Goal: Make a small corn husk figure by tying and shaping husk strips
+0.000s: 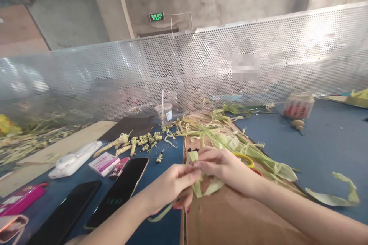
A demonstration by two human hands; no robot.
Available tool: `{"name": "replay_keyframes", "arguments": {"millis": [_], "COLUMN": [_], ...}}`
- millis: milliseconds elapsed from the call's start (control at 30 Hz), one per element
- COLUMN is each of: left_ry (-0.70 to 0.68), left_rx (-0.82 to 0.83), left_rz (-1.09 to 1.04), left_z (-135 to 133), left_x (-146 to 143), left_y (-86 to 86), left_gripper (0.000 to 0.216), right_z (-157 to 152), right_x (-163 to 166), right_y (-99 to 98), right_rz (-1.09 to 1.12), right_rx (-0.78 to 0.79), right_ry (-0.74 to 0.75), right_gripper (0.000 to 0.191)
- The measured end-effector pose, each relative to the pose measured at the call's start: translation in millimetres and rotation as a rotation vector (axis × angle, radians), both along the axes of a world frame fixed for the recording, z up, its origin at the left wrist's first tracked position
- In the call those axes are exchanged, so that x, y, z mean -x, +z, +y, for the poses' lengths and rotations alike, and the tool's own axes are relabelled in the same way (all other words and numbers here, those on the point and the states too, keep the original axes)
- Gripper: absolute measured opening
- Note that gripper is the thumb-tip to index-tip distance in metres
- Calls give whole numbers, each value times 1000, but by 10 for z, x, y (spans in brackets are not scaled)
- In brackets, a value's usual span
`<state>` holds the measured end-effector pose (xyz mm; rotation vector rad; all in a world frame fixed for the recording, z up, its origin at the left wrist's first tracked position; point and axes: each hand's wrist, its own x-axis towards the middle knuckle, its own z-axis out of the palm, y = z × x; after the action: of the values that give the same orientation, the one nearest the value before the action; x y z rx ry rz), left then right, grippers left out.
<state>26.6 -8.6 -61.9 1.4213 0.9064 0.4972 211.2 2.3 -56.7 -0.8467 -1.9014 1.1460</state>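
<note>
My left hand and my right hand meet over the edge of a brown cardboard sheet. Both pinch a pale green leaf strip, which bends between the fingers and trails down toward me. The fingers of both hands are closed on it. Just behind my right hand lie yellow-handled scissors, partly hidden by the hand. A heap of green and yellow leaf strips spreads over the cardboard beyond the hands. Small woven leaf pieces lie in a row to the left.
Two dark phones lie on the blue table at the left, with a white device, a pink box and a pink case. A plastic cup with a straw and a jar stand by the perforated metal screen.
</note>
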Motion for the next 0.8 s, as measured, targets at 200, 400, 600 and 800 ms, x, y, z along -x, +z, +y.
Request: {"name": "replay_keyframes", "arguments": {"millis": [200, 400, 600, 800], "left_ry": [21, -14, 8, 104], "left_rx": [-74, -83, -28, -16], "left_rz": [76, 85, 57, -12], "left_z": [-10, -51, -68, 3], "left_x": [-2, -45, -67, -22], "left_y": [-17, 31, 60, 31], "left_gripper": [37, 32, 30, 36], "right_z": [24, 16, -8, 36], "right_x": [-5, 10, 24, -68], "right_y": [-41, -26, -48, -62], "right_rz": [65, 1, -37, -188], "right_rx": [84, 82, 40, -58], "right_ry": [75, 22, -17, -2], "right_gripper": [31, 32, 35, 32]}}
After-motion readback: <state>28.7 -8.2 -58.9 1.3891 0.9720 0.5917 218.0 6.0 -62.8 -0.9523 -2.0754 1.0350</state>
